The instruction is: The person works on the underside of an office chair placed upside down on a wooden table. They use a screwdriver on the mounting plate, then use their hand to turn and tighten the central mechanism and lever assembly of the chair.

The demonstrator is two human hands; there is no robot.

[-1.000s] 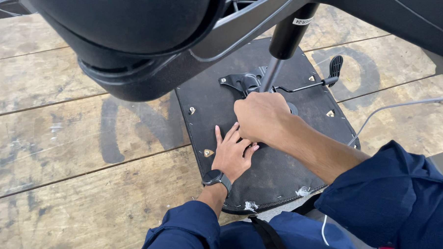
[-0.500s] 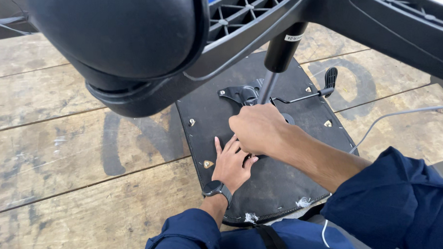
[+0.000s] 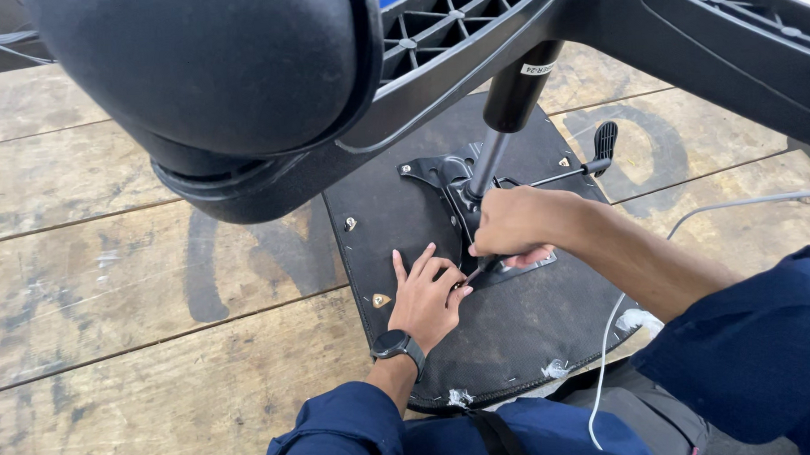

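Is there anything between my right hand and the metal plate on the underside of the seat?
Nothing visible blocks it. The right hand is already down at the metal mounting plate, gripping something small at its near edge, just beside the gas cylinder. The left hand lies flat on the black seat underside, fingertips at the same spot.

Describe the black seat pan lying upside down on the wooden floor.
The seat pan lies underside up on the wooden planks, covered in black fabric stapled round its edge, with white padding tufts showing near the person. A black metal mechanism plate with a lever sits on it. The left hand presses flat on it; the right hand works at the plate.
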